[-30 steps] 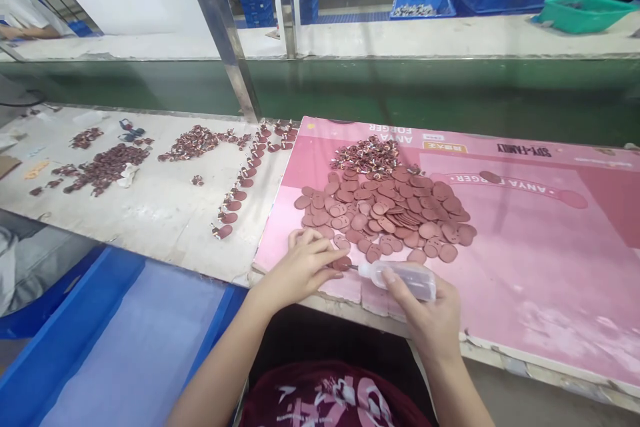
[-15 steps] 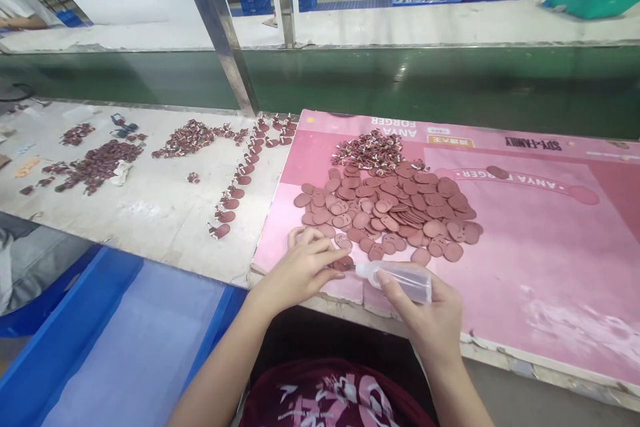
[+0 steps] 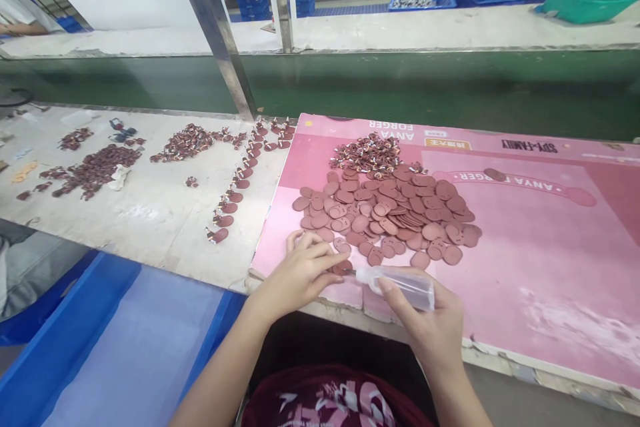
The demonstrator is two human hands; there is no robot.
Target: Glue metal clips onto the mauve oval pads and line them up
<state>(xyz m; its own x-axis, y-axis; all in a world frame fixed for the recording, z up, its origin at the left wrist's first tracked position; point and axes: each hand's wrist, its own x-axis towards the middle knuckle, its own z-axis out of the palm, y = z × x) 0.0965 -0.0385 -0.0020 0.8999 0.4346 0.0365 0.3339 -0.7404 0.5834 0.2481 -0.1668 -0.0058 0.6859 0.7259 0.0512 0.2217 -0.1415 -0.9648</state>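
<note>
In the head view, a clear bottle [image 3: 403, 285] is gripped in the fingers of the right hand [image 3: 436, 323], its thin nozzle [image 3: 349, 271] held right at a brown disc [image 3: 343, 267]; that's pinched on the pink board [image 3: 530, 240] by the left hand [image 3: 303, 272], near the heaped discs [image 3: 387, 210].

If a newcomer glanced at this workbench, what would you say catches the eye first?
Probably the heap of reddish-brown oval discs on the pink printed board. Nearer, the right hand points a translucent squeeze bottle at one disc that the left hand steadies. Left of the board, small pieces form a slanting row.
</note>
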